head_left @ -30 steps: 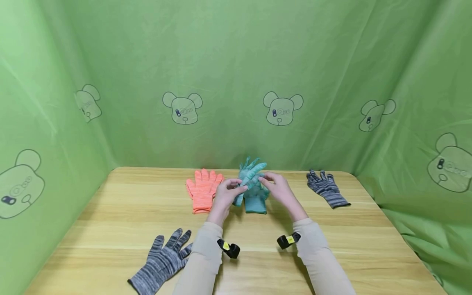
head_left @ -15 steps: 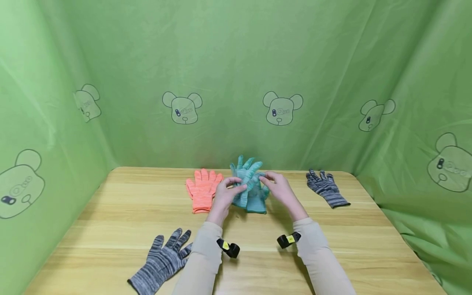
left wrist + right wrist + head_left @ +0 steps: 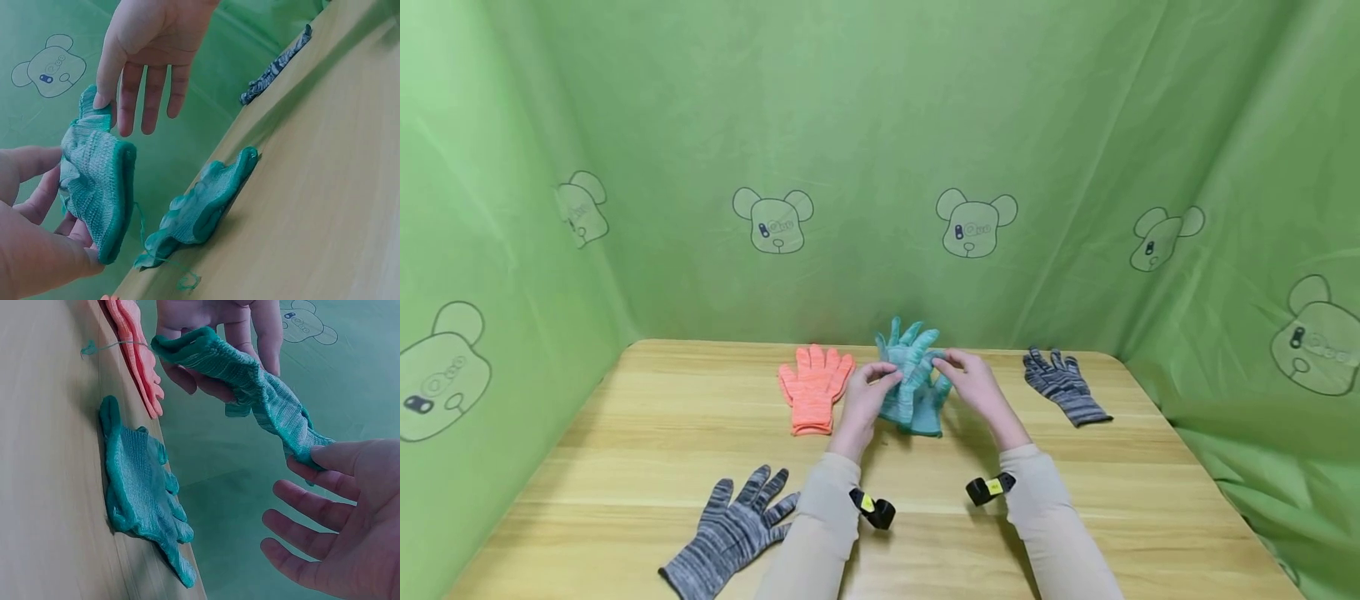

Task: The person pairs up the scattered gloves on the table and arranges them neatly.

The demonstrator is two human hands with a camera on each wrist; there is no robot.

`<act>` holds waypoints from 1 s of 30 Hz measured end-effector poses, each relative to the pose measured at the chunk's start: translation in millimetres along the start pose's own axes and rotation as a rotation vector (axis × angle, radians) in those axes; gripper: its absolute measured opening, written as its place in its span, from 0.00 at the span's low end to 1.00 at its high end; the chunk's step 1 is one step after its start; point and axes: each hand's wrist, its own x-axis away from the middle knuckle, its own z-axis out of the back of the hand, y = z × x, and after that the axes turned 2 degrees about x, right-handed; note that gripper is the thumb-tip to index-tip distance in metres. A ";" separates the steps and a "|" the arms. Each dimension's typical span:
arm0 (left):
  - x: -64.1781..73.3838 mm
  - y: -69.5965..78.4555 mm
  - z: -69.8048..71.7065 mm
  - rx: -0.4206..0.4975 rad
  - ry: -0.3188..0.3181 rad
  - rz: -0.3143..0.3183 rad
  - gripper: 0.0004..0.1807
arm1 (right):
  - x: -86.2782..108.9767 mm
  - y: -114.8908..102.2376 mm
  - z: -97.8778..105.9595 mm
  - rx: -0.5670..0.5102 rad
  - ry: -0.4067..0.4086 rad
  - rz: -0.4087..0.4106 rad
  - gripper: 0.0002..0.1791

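Two teal knit gloves are at the back middle of the table. One is held up in the air, its fingers pointing away and its cuff toward me: the raised glove point(image 3: 917, 358). My left hand point(image 3: 867, 398) holds its left side near the cuff, thumb against fingers. My right hand point(image 3: 976, 385) pinches a finger of it between thumb and forefinger, the other fingers extended, as the right wrist view shows. The second teal glove point(image 3: 140, 478) lies on the table below, partly hidden by the raised one in the head view. A loose thread point(image 3: 142, 228) hangs near the raised cuff.
Left of the hands lies a coral glove point(image 3: 814, 392), seemingly two layers stacked. One grey striped glove point(image 3: 730, 533) is at the front left beside the left sleeve, another point(image 3: 1066, 387) at the back right. Green cloth point(image 3: 865, 125) walls surround the wooden table point(image 3: 625, 467).
The raised teal glove has turned; its fingers spread upward and its cuff now hangs lower over the other glove. Both hands keep their hold, shifting slightly right. The other gloves stay put.
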 end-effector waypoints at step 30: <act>-8.4 4.3 -21.4 0.208 0.012 0.014 0.14 | -4.1 6.4 8.3 -0.280 0.061 -0.119 0.16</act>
